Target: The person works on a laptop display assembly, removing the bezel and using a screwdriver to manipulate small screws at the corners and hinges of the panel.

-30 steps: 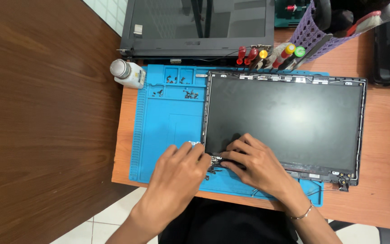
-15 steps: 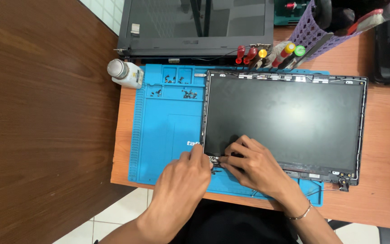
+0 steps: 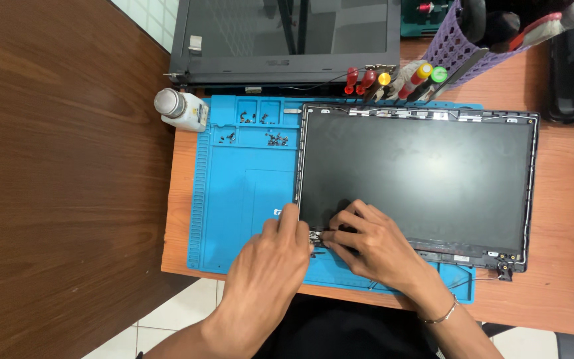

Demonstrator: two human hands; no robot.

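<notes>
A laptop screen panel (image 3: 420, 179) is lying face up in its dark lid frame, covering the right part of a blue work mat (image 3: 247, 199) on an orange-brown table (image 3: 566, 292). Both hands are working at the panel's near-left corner, where a small metal hinge bracket (image 3: 315, 237) is sitting just off the glass.

The left hand (image 3: 270, 262) is resting on the mat just left of that corner, its fingers drawn together, with the fingertips (image 3: 291, 214) pressing against the panel's left edge. The right hand (image 3: 373, 246) is lying on the panel's lower edge, fingers bunched and pointing left, with the fingertips (image 3: 333, 234) touching the bracket from the right. Whether either hand is actually pinching the bracket, I cannot tell; it is lying between the two sets of fingertips.

Small screws (image 3: 275, 139) are sitting in the mat's tray compartments beyond the panel's far-left corner. A white bottle (image 3: 179, 109) is standing left of the mat's far edge. Screwdrivers (image 3: 393, 81) with coloured handles are lying just beyond the panel's far edge, beside another laptop (image 3: 287, 40).
</notes>
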